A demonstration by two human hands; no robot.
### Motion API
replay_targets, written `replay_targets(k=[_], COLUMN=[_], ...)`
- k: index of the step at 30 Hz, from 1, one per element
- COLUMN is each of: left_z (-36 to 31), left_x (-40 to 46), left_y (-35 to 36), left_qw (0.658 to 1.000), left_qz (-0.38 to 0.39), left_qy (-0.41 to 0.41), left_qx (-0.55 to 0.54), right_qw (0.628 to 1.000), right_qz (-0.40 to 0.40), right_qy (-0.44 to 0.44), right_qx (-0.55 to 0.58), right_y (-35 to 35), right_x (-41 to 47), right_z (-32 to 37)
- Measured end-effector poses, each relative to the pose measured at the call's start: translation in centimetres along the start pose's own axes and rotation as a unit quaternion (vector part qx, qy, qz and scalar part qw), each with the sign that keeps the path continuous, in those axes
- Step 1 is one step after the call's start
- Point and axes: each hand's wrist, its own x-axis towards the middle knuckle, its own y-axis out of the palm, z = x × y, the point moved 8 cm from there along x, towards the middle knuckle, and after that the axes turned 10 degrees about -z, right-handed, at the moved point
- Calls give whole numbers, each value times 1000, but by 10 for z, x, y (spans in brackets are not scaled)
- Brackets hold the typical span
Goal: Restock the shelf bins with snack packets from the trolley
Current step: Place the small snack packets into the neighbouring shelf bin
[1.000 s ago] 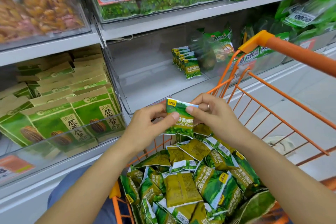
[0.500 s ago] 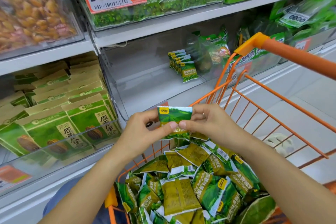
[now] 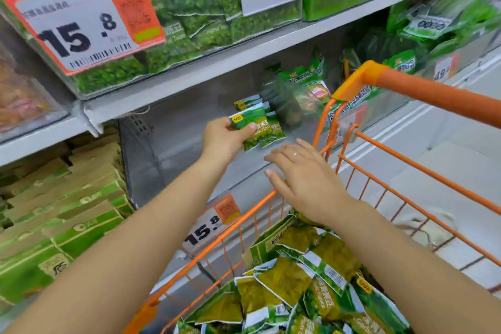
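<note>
Left hand (image 3: 225, 141) pinching packet (image 3: 250, 127), reaching toward 12 o'clock bin row (image 3: 271, 127). Right hand (image 3: 303, 173) spread, empty. Risk: careless shove topples standing row.

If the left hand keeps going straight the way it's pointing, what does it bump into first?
Probably the short row of small green snack packets standing in the clear shelf bin. The left hand already holds one matching green packet just before them, though depth is unclear.

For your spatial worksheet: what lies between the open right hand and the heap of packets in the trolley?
Head view: nothing solid. The right hand hovers over the trolley's front rim; only its own wrist reaches toward the heap of packets.
</note>
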Motion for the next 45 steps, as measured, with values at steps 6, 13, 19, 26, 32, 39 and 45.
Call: replay_targets(k=[6, 13, 19, 26, 32, 39, 45], left_z=[24, 37, 45, 43, 48, 53, 57], left_x=[62, 56, 37, 29, 47, 49, 50], left_y=[69, 85, 92, 103, 77, 98, 109], left_qw=[962, 951, 966, 955, 962, 963, 953], left_qz=[23, -5, 94, 157, 45, 80, 81], left_qy=[2, 11, -20, -37, -30, -41, -36], left_qx=[273, 307, 238, 250, 267, 254, 288], right_qw=[1000, 999, 998, 999, 999, 999, 998], right_qz=[-21, -45, -46, -33, -20, -18, -30], right_qy=[9, 19, 25, 32, 32, 32, 36], right_qx=[-15, -15, -22, -12, -13, -24, -32], right_y=[2, 1, 0, 3, 2, 4, 3], right_x=[3, 4, 5, 4, 4, 5, 6], right_z=[4, 1, 2, 2, 3, 2, 3])
